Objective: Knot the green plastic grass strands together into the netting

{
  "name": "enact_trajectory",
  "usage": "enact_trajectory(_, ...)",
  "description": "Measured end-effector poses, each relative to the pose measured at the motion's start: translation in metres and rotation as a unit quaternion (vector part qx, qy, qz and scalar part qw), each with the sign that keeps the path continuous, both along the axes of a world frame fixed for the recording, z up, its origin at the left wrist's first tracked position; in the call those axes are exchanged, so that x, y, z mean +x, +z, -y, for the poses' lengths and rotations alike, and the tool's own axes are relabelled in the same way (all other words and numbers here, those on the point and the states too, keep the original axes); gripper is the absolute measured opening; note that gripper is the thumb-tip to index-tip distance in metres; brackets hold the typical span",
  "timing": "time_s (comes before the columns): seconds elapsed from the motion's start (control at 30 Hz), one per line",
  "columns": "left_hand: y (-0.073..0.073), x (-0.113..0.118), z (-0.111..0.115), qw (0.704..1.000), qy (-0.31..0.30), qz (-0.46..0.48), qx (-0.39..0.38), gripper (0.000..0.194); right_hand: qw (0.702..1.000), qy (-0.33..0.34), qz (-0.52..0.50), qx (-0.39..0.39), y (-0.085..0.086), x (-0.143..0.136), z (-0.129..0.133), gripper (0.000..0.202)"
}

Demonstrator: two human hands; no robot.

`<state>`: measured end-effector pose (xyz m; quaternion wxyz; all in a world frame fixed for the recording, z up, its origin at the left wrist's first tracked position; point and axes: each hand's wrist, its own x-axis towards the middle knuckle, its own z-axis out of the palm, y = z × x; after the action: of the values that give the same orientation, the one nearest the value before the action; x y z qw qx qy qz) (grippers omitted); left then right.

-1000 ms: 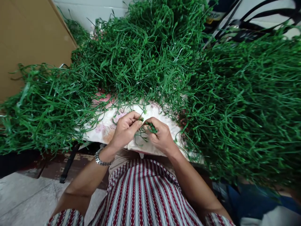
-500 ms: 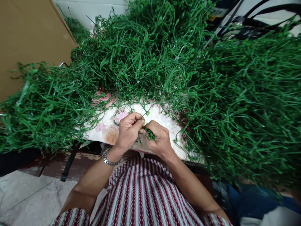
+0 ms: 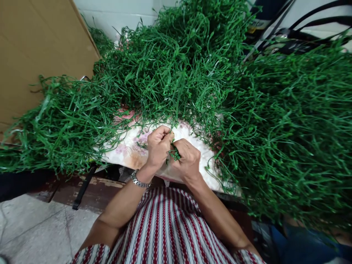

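Note:
My left hand [image 3: 159, 148], with a metal watch [image 3: 140, 179] on its wrist, is closed in a pinch at the thumb and forefinger. Its fingertips meet those of my right hand [image 3: 188, 157], which is curled round a small bunch of thin green stems [image 3: 175, 153]. What the left fingertips pinch seems to be part of a green stem, mostly hidden by the fingers. Both hands are just above a white, flower-patterned cloth [image 3: 137, 156]. Beyond them rises a large heap of green, plastic-looking stems [image 3: 170, 73] with small bud-like tips.
More green stems lie in a heap on the left [image 3: 66, 124] and a big one on the right [image 3: 288, 139]. A cardboard sheet [image 3: 41, 40] stands at the back left. Dark straps [image 3: 316, 18] hang at the back right. A black strap [image 3: 84, 189] dangles from the wooden edge.
The view has shifted a little. My left hand has turned slightly and drawn closer against the right, and the stem tip that stuck up past its fingers no longer shows.

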<state>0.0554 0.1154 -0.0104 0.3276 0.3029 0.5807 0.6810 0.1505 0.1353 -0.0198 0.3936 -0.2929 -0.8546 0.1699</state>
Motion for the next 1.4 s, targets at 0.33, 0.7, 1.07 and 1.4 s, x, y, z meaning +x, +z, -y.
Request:
enact_trajectory(0.33,0.002,0.005,-0.002,0.997,-0.016,0.071,-0.019,0.015,0.996,0.052,-0.058,-0.044,0.002,0.009,-0.002,0.019)
enact_trajectory(0.7,0.005,0.004,0.003,0.999,-0.013,0.034,0.027,0.014,0.969,0.067,-0.104,-0.213,0.0,0.017,-0.007,0.022)
enact_trajectory(1.07,0.006,-0.006,0.013,0.941,-0.134,0.31,0.018,0.009,0.94,0.136,-0.119,-0.29,-0.004,0.015,-0.006,0.021)
enact_trajectory(1.4,0.006,-0.004,0.014,0.974,-0.134,0.174,-0.056,0.007,0.966,0.206,-0.012,-0.154,-0.004,0.024,-0.009,0.01)
